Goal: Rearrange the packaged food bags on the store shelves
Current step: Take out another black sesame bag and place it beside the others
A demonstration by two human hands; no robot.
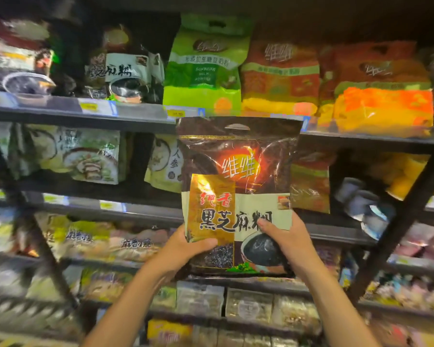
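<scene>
A large dark brown bag of black sesame paste (238,171) is held upright in front of the shelves, with a carry-handle slot at its top. My left hand (186,246) grips its lower left corner, thumb across the front. At the lower right edge, my right hand (288,236) holds the bag with its thumb on the front. The bag's top reaches the edge of the upper shelf (135,116). Behind it on that shelf stand a green soybean milk powder bag (206,68) and orange bags (281,76).
Black-and-white sesame paste bags (125,71) stand on the upper shelf to the left, beside a dark gap. The shelf below holds pale green bags (85,154) and an orange-red bag (308,181). Black diagonal frame bars (398,221) cross the shelves. Lower shelves are packed with small packets.
</scene>
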